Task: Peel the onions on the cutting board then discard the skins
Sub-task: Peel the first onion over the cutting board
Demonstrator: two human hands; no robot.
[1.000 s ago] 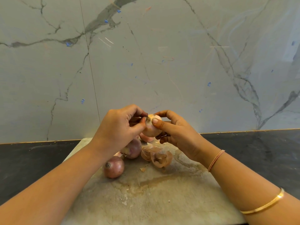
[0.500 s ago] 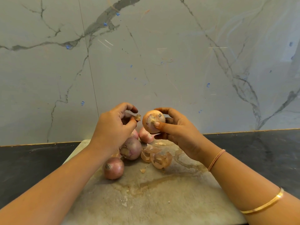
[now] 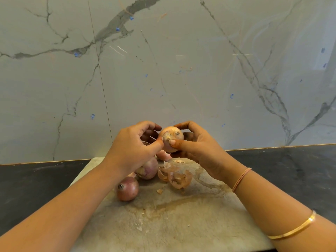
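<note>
Fingers of the right hand: the fingers (image 3: pixel 183 124) and thumb of the right hand (image 3: pixel 200 151) curl round the held onion (image 3: pixel 171 138) and grip it

Fingers of the left hand: the left hand (image 3: pixel 132 148) has its thumb tip on a loose flap of skin at the end of the held onion, and its other fingers are curled in just behind, so it looks like it is picking at the skin

Where the held onion is: up in the air over the far end of the cutting board (image 3: pixel 181 224), between the two hands

Done so far: a pile of loose skins (image 3: pixel 180 177) lies on the board, and a pale pink onion (image 3: pixel 163 155) at the back looks bare, so I think at least one is peeled

Being done now: the held onion has most of its dry skin on, so I think its peeling has only just begun

Left to do: the front onion (image 3: pixel 127 188) and the onion behind it (image 3: pixel 148 168) look unpeeled, with shiny red-brown skin; one more may hide under the left hand, but I cannot tell; all the skins need throwing away, and no bin shows

Things around: a small skin crumb (image 3: pixel 160 191) sits near the pile; the stained board lies on a dark counter (image 3: pixel 36 188) by a grey marble wall (image 3: pixel 163 70); a gold bangle (image 3: pixel 294 230) and a thin band (image 3: pixel 241 179) are on the right arm

In the way: the left arm reaches over the unpeeled onions, and the skins lie just beside them, so they could get mixed up
</note>
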